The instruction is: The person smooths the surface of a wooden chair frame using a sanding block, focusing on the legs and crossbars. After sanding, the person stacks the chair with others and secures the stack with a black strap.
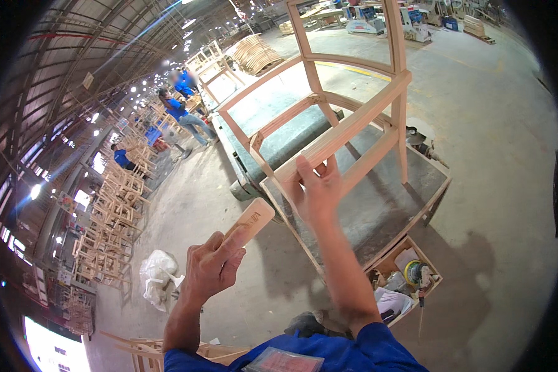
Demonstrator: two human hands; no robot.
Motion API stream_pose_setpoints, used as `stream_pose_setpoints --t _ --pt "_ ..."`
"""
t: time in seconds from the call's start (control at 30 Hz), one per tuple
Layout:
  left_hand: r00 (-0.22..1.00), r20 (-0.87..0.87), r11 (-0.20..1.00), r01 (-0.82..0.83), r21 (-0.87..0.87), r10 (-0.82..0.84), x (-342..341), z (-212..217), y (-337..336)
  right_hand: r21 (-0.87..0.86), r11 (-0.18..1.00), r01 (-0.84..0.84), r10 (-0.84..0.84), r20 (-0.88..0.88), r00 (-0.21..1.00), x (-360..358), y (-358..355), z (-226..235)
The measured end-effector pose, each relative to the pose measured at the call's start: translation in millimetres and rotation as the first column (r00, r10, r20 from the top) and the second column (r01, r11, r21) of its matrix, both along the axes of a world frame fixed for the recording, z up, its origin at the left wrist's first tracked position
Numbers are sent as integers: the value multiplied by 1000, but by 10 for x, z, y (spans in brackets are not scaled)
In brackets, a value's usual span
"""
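An unfinished wooden armchair frame [353,127] stands on a worktable [384,214] in front of me. Its tall open back rises at the far right. My right hand [316,192] is closed around the near end of the chair's armrest, thumb on top; part of the fingers is hidden behind the wood. Left of the chair and apart from it, my left hand [214,263] grips a flat tan piece [252,221] with a rounded end and dark print. Whether this is a wooden block or a sanding pad I cannot tell.
Below the worktable's near right edge, an open box [431,282] holds a power sander [415,273] and rags. A white plastic bag [158,273] lies on the floor at left. Stacked chair frames [108,217] line the left side. Several people in blue work farther back.
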State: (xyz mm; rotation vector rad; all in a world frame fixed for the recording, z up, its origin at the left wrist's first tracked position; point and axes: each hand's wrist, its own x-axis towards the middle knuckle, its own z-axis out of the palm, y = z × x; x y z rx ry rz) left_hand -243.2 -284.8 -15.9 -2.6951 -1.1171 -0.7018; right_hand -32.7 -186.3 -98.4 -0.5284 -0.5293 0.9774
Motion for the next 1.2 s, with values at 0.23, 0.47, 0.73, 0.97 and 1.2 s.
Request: stream_pose_setpoints --t 0.23,0.47,0.73,0.97,1.2 --pt "948 -284 988 152 17 -141 55 -211 183 -88 988 125 -138 -165 977 1314 846 -156" --pt "881 -470 945 203 256 -62 430 -306 853 -61 998 1 -16 -242 970 2014 1177 -54" --pt "904 -427 944 151 294 -11 718 -222 809 -33 999 26 -31 -160 987 2135 1127 -65" --pt "727 -683 956 -141 -256 -75 -211 -1426 627 -80 995 54 -65 -139 988 1978 1140 73" --pt "957 -35 823 -265 -502 287 -1195 -1740 314 -274 936 223 -169 207 964 1061 681 -221"
